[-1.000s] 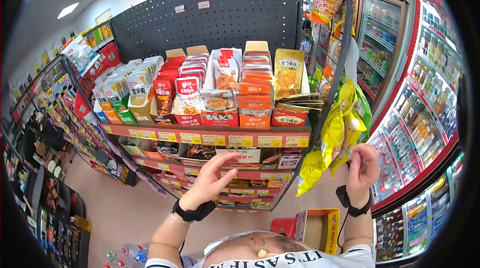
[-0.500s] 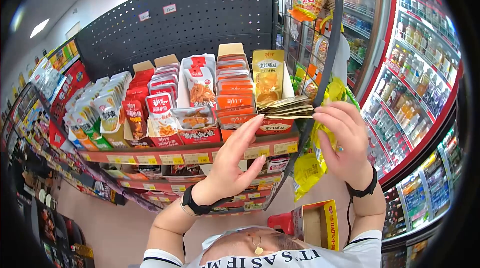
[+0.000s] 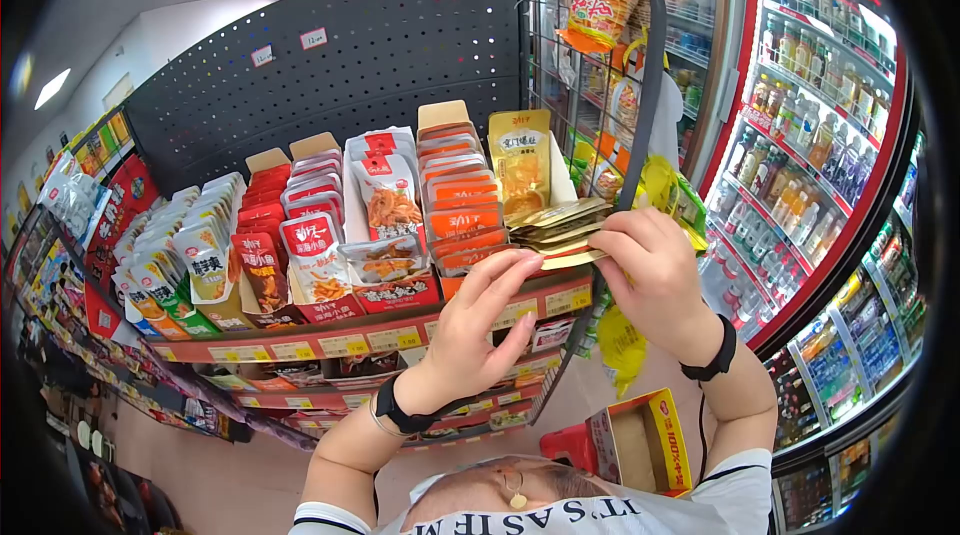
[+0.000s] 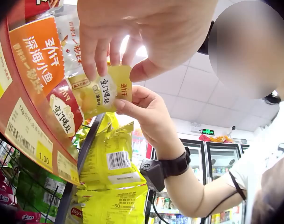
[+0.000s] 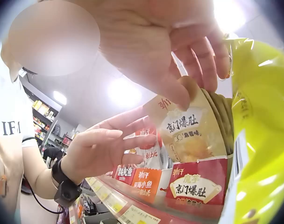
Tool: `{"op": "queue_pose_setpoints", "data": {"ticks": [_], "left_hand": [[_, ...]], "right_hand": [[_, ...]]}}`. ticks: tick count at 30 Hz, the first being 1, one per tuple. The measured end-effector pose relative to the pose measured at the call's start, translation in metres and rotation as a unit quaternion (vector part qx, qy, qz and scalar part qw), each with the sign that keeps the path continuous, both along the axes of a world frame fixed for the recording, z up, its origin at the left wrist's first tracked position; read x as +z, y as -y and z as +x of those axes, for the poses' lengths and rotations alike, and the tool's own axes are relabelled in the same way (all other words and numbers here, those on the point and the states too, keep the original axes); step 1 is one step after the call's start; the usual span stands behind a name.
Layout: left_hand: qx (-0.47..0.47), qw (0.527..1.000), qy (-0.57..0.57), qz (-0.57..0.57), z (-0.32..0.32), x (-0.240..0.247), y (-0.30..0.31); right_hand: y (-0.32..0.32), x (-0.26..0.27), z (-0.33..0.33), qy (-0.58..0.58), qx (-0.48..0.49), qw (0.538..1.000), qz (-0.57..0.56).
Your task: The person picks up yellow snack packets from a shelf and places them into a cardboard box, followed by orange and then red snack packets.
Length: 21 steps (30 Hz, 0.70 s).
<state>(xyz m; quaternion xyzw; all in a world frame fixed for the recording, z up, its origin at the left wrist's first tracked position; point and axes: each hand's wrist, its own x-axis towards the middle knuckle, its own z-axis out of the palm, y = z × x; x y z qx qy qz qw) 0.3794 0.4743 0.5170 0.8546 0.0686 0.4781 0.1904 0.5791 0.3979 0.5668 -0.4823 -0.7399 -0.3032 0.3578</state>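
Right hand point(image 3: 662, 280) pinches front packet point(image 4: 103, 93) by its edge; number gripped behind unclear. Left hand point(image 3: 472, 333) loosely extended beside it, apparently empty. Advise light pinch, left hand squaring edges.

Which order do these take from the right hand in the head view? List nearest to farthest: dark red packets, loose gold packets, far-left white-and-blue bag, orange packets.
1. Loose gold packets: pinched by the right hand.
2. Orange packets: next column left.
3. Dark red packets: several columns farther left.
4. White-and-blue bag: farthest left.
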Motion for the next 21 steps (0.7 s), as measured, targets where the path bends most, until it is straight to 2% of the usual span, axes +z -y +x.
{"op": "queue_pose_setpoints", "data": {"ticks": [3, 5, 9, 11, 14, 21], "left_hand": [[0.001, 1.000, -0.006, 0.006, -0.001, -0.003, -0.002], [0.003, 1.000, -0.009, 0.012, -0.001, -0.003, -0.001], [0.021, 1.000, 0.012, 0.009, -0.001, 0.001, 0.005], [0.031, 0.999, 0.030, 0.001, -0.002, 0.000, 0.006], [0.026, 0.998, 0.055, -0.029, -0.005, -0.003, 0.005], [0.033, 0.998, 0.053, -0.008, -0.004, -0.004, 0.005]], "right_hand": [[-0.006, 0.000, -0.005, 0.009, -0.009, 1.000, -0.018], [-0.009, -0.001, -0.006, 0.046, -0.065, 0.997, -0.022], [-0.016, 0.006, -0.001, 0.096, -0.089, 0.991, -0.027], [-0.019, 0.009, 0.001, 0.084, -0.043, 0.995, 0.042], [-0.013, 0.016, 0.005, 0.061, -0.035, 0.994, 0.088], [0.002, 0.010, 0.021, -0.032, 0.022, 0.993, 0.111]]}}
